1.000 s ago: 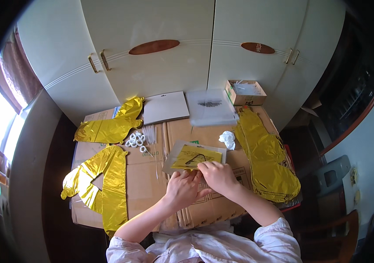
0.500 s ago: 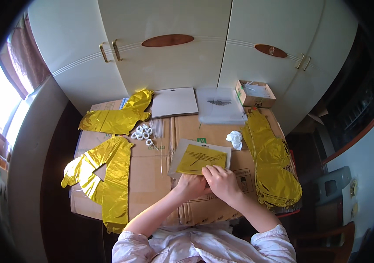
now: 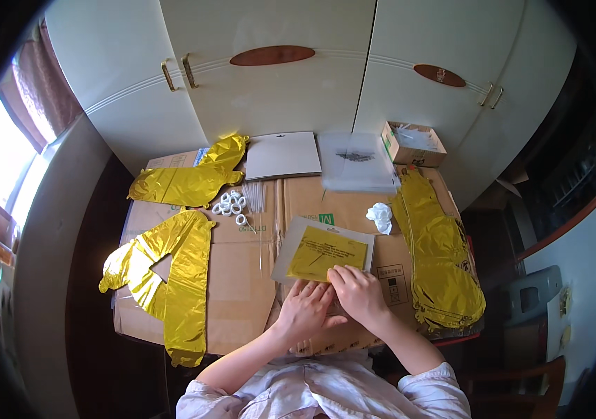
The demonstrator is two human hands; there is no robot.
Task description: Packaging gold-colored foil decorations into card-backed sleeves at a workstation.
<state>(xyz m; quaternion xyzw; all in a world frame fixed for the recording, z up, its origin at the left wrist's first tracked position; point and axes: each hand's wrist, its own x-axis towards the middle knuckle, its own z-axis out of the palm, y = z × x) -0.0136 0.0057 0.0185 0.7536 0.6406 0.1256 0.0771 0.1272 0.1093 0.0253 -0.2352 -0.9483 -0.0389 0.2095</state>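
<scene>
A flat clear packet (image 3: pixel 285 255) lies tilted in front of me, with a pale card and a folded gold foil balloon (image 3: pixel 322 255) inside. My left hand (image 3: pixel 305 307) rests at its lower edge, fingers stretched out flat and thumb apart. At the lower right corner, my right hand (image 3: pixel 357 290) is closed on the packet's edge with its fingers bent; its thumb is hidden. Flat gold foil balloons lie around: one (image 3: pixel 186 241) at the left, another (image 3: pixel 186 185) at the far left, and a stack (image 3: pixel 441 272) at the right.
Cardboard (image 3: pixel 239 300) covers the table. Behind the packet are white rings (image 3: pixel 230 204), thin clear straws (image 3: pixel 254 195), white cards (image 3: pixel 282 155), clear bags (image 3: pixel 357 178), a crumpled white wad (image 3: pixel 380 218) and a small box (image 3: pixel 413 150). Cabinets (image 3: pixel 277 91) stand beyond the far edge.
My left hand has come out from under the packet's lower edge and now lies flat with its fingers extended. The right hand stays at the lower right corner. The whole view has shifted slightly.
</scene>
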